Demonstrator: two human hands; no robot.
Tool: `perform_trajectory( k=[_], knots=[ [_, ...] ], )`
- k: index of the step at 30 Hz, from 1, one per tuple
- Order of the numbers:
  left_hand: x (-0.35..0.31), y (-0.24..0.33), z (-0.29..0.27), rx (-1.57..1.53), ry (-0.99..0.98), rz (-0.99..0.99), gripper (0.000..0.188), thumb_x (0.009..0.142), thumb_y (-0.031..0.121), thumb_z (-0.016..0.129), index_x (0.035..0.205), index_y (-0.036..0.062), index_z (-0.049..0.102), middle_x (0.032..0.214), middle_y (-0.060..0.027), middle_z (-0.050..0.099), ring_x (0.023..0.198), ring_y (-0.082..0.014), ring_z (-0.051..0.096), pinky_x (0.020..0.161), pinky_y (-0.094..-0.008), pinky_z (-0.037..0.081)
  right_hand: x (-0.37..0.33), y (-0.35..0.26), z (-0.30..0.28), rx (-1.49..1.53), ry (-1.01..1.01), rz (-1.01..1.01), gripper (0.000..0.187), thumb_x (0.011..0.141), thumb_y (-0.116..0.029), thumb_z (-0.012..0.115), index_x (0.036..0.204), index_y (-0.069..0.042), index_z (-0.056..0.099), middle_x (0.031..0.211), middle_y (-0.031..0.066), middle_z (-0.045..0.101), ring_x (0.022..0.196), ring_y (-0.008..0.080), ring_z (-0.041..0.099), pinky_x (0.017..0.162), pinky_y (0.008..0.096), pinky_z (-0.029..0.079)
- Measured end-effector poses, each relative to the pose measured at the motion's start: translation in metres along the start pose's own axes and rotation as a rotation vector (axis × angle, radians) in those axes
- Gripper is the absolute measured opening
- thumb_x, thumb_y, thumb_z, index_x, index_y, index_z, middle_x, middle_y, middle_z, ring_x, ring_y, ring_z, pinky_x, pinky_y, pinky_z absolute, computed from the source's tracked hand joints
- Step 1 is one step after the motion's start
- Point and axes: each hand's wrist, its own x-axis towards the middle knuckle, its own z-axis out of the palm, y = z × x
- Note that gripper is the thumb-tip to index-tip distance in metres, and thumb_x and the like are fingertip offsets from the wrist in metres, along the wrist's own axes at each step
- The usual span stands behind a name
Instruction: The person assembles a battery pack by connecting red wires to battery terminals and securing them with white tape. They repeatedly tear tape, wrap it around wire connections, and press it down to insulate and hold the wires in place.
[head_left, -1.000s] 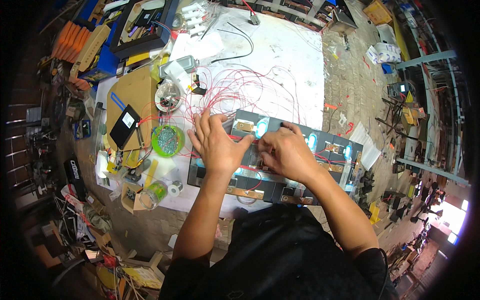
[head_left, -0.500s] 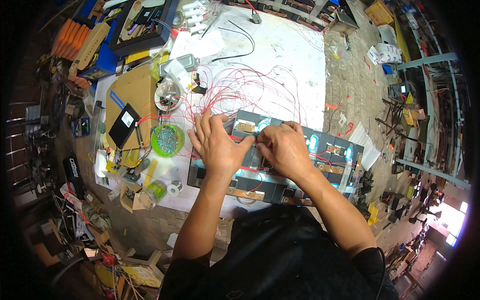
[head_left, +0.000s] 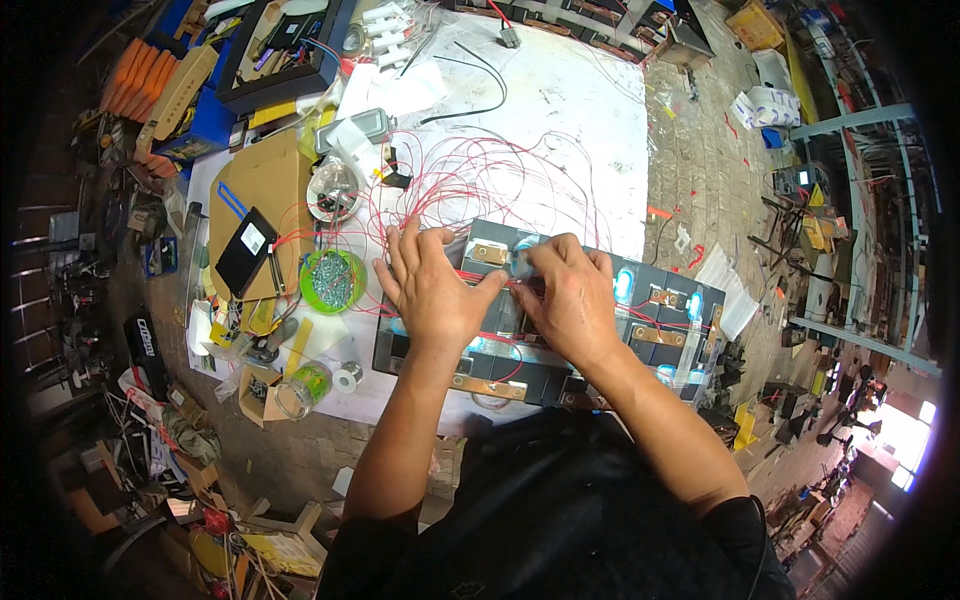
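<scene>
A long black battery pack (head_left: 650,355), fitted with copper connecting bars (head_left: 488,253) and shiny blue-white spots, lies across the near side of the table. My left hand (head_left: 440,290) rests over its left part with the fingers spread and the thumb pointing at the red wires along the pack. Close beside that thumb, my right hand (head_left: 570,300) has its thumb and fingers bent together over the pack. Whatever is between those fingertips is too hidden to make out. Thin red wires (head_left: 470,205) fan out in loops behind both hands.
To the left are a green bowl (head_left: 308,293) of screws, a flat black box (head_left: 243,255) on cardboard (head_left: 285,180), a clear cup (head_left: 335,190) of small parts, a jar (head_left: 303,390) and a wire spool (head_left: 347,378). A dark tray (head_left: 275,85) stands at the far left.
My right hand's fingers have shifted and lifted slightly, with the index finger uncurling a little. My left hand stays almost in place.
</scene>
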Motion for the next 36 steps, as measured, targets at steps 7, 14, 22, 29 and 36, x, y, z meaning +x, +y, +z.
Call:
perform_trajectory(
  k=[7, 14, 22, 29, 36],
  knots=[
    [-0.001, 0.001, -0.001, -0.006, -0.006, -0.012, 0.087, 0.071, 0.041, 0.099, 0.138, 0.0071, 0.055, 0.168, -0.0206, 0.04, 0.162, -0.042, 0.027, 0.131, -0.0685, 0.012, 0.004, -0.004, 0.002, -0.007, -0.103, 0.2, 0.027, 0.081, -0.023, 0.092, 0.086, -0.01, 0.068, 0.09, 0.0073, 0.073, 0.089, 0.0301, 0.07, 0.094, 0.0448, 0.042],
    [-0.002, 0.0, -0.001, -0.01, -0.008, 0.005, 0.086, 0.073, 0.041, 0.098, 0.139, 0.0065, 0.055, 0.168, -0.0221, 0.04, 0.163, -0.0418, 0.025, 0.131, -0.0687, 0.011, 0.044, 0.01, -0.01, -0.068, -0.395, 0.416, 0.041, 0.068, -0.045, 0.098, 0.078, -0.014, 0.072, 0.073, 0.0064, 0.076, 0.076, 0.0299, 0.073, 0.096, 0.0487, 0.043],
    [-0.01, 0.012, -0.004, 0.0, 0.084, 0.034, 0.064, 0.079, 0.031, 0.095, 0.13, 0.0093, 0.062, 0.161, -0.0189, 0.049, 0.16, -0.0446, 0.031, 0.13, -0.0694, 0.013, 0.059, 0.003, -0.025, -0.097, -0.481, 0.483, 0.033, 0.076, -0.041, 0.094, 0.085, -0.013, 0.079, 0.087, 0.008, 0.081, 0.088, 0.0285, 0.077, 0.099, 0.0482, 0.043],
    [-0.045, 0.01, 0.005, 0.093, 0.075, 0.56, 0.03, 0.093, 0.016, 0.078, 0.123, 0.0173, 0.08, 0.145, -0.0129, 0.063, 0.149, -0.0391, 0.048, 0.13, -0.066, 0.02, 0.009, 0.033, -0.028, 0.217, 0.023, 0.253, 0.025, 0.095, -0.032, 0.08, 0.098, -0.007, 0.081, 0.076, 0.0111, 0.077, 0.067, 0.0285, 0.072, 0.069, 0.0416, 0.053],
    [-0.05, 0.01, 0.002, 0.262, -0.064, 0.57, 0.057, 0.096, 0.031, 0.069, 0.152, 0.0256, 0.068, 0.173, -0.0178, 0.045, 0.163, -0.0488, 0.03, 0.131, -0.0718, 0.011, -0.08, 0.048, -0.081, 0.504, -0.031, 0.345, 0.021, 0.098, -0.023, 0.077, 0.102, -0.002, 0.078, 0.062, 0.0065, 0.06, 0.057, 0.013, 0.055, 0.056, 0.0334, 0.045]
  ],
)
